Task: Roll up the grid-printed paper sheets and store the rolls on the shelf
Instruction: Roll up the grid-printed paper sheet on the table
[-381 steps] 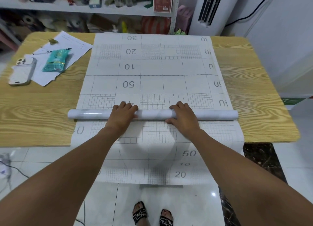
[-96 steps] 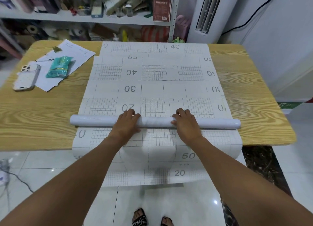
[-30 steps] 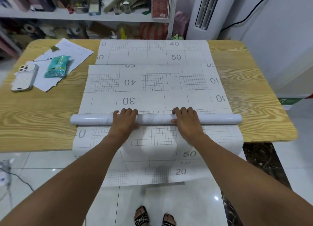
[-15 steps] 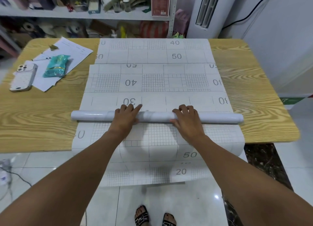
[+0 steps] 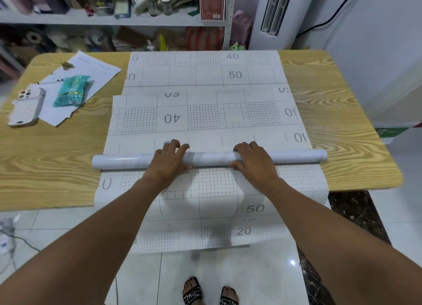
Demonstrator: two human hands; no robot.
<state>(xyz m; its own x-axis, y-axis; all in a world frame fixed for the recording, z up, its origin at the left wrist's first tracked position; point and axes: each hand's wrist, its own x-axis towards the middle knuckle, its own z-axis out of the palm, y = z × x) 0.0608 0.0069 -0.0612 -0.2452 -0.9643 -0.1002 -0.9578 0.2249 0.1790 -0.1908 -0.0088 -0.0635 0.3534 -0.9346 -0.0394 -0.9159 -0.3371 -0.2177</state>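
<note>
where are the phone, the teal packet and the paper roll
phone [image 5: 27, 107]: head view, middle of its back
teal packet [image 5: 72, 91]: head view, centre of wrapper
paper roll [image 5: 210, 157]: head view, its bare middle stretch

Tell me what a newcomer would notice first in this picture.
A white paper roll lies across the wooden table, with the left hand and right hand gripping its middle. Beyond it, grid-printed sheets numbered 40 and 50 stretch to the far edge. A phone and teal packet sit far left.

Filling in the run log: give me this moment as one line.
stage: sheet part-rolled | left hand: grips roll | right hand: grips roll | rest of sheet: flat on table
</note>
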